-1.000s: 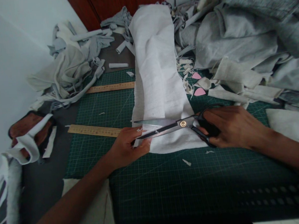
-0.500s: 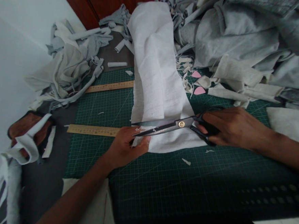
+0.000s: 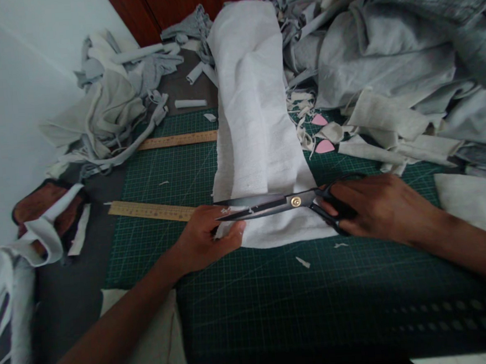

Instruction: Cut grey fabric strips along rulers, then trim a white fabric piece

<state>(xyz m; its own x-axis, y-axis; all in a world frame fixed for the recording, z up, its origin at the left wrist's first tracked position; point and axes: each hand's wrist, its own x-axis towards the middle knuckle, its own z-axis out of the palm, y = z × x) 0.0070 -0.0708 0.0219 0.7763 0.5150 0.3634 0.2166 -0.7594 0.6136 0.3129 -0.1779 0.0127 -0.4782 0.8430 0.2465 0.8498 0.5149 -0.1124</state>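
Two grips occupied: right hand (image 3: 376,209) round shears (image 3: 296,201), left hand (image 3: 205,234) pinching cloth (image 3: 257,114); blades (image 3: 261,209) closing this near could nick its thumb (image 3: 233,236).

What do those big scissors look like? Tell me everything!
The scissors have long, metal-looking blades, black handles and a round gold-coloured screw. They're slightly open across the white cloth, tips pointing left, with white bits on the lower blade. The right hand holds the handles; the left hand is by the tips.
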